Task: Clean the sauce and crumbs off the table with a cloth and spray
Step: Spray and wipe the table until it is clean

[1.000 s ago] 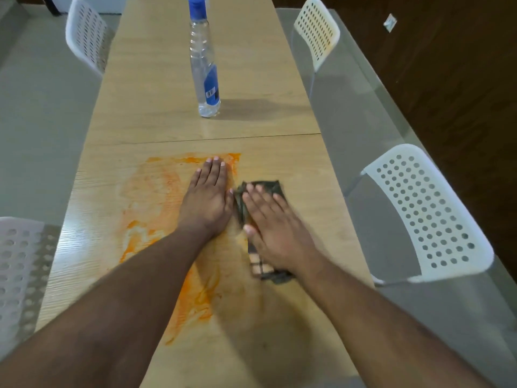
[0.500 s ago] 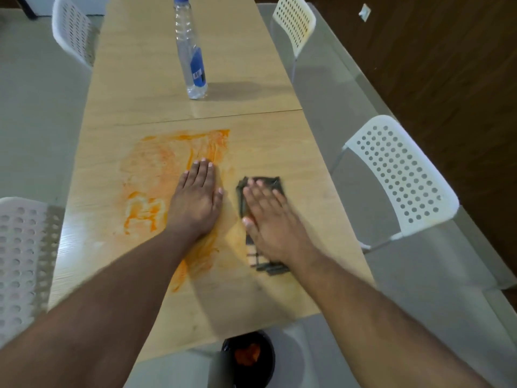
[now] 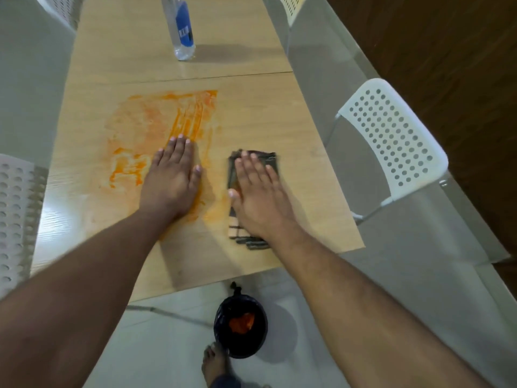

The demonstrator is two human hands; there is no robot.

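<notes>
A wide orange sauce smear (image 3: 156, 121) covers the left half of the wooden table (image 3: 251, 107). My left hand (image 3: 172, 177) lies flat and bare in the smear, fingers straight, with finger streaks running away from its tips. My right hand (image 3: 258, 197) presses flat on a folded dark checked cloth (image 3: 263, 156) just right of the smear. The cloth sticks out beyond my fingertips and under my wrist. The clear spray bottle (image 3: 181, 29) with a blue label stands upright on the far part of the table, untouched.
White perforated chairs stand at the right (image 3: 391, 141) and at the left (image 3: 16, 214), and another at the far right (image 3: 291, 7). On the floor below the table's near edge sits a black-bagged bin (image 3: 240, 329) holding orange waste, beside my bare foot (image 3: 214, 365).
Both hands have slid back toward the near edge, the left leaving streaks in the sauce, the right dragging the cloth. The view has tilted down, and the bin and foot now show.
</notes>
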